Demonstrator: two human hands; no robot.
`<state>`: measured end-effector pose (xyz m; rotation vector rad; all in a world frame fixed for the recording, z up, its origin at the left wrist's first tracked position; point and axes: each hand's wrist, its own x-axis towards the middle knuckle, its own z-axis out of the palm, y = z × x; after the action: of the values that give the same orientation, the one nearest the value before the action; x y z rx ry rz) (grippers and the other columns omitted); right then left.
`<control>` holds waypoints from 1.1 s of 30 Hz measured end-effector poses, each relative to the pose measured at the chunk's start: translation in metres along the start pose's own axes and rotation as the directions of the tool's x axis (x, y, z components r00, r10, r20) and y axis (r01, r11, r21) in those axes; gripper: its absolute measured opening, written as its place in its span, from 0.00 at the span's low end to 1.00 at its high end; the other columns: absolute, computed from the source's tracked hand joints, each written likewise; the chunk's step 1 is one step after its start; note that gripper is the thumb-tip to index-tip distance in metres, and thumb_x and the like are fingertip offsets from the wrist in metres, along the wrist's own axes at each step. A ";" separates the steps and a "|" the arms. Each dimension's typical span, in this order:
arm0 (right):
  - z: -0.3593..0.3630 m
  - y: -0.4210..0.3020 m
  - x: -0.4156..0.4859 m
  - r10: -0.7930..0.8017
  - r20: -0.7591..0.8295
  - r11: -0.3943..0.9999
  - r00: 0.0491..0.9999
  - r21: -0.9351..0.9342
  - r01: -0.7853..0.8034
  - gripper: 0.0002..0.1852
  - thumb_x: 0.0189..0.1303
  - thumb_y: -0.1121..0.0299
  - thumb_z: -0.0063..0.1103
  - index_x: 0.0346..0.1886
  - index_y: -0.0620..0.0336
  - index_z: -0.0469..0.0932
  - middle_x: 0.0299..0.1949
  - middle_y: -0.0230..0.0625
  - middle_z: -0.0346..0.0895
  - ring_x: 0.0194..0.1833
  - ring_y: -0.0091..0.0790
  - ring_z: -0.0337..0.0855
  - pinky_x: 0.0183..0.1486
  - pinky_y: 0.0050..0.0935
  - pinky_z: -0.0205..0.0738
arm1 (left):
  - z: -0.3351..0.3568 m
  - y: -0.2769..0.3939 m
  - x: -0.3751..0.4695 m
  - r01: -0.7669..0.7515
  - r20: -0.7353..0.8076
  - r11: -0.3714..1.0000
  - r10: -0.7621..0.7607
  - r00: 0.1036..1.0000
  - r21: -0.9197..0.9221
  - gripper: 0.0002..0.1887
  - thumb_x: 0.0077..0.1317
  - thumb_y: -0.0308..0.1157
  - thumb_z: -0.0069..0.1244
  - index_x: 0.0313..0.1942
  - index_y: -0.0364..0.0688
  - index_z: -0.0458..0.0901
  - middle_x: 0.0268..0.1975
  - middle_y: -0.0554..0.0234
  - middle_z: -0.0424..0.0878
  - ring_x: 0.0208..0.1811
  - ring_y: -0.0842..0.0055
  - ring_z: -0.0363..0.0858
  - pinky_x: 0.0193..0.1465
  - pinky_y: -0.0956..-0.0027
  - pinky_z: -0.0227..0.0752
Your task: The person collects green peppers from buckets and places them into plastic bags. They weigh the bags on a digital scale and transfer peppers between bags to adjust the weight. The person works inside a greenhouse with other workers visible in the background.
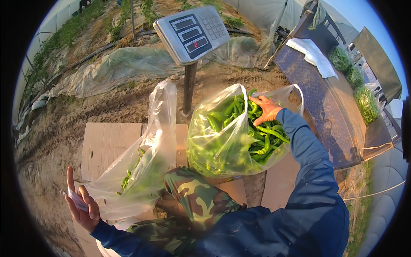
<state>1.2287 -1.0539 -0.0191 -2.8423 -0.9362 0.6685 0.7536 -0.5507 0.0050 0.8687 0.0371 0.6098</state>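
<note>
A large clear plastic bag [205, 151] full of long green peppers [273, 135] stands in front of me, its handles upright. My right hand [265, 109] reaches into its mouth with fingers spread, touching the peppers at the top. My left hand [82, 205], at the lower left, grips a gathered edge of a second clear plastic bag [138, 180], its index finger pointing up. That bag stretches from my left hand up over the cardboard, with some green peppers [126, 180] low inside it. Whether my right hand has closed on any pepper does not show.
An electronic scale's display head [192, 33] stands on a metal post [190, 86] beyond the bags. Flat cardboard [109, 147] covers the soil. On the right is a rusty metal cart bed [334, 109] with white folded bags [311, 54] and filled bags of green produce [366, 102].
</note>
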 end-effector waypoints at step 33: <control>0.002 -0.025 -0.022 -0.155 -0.280 0.988 0.947 -0.022 0.155 0.45 0.43 0.63 0.74 0.67 0.52 0.59 0.58 0.50 0.73 0.56 0.56 0.75 0.57 0.45 0.71 | 0.007 -0.005 0.003 0.017 -0.023 0.999 -0.019 1.000 -0.050 0.36 0.78 0.47 0.32 0.75 0.39 0.35 0.31 0.53 0.79 0.11 0.81 0.71 0.10 0.79 0.68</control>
<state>1.1987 -1.0466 -0.0079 -2.7262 -1.0904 0.2390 0.7601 -0.5565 0.0066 0.8124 0.0507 0.6017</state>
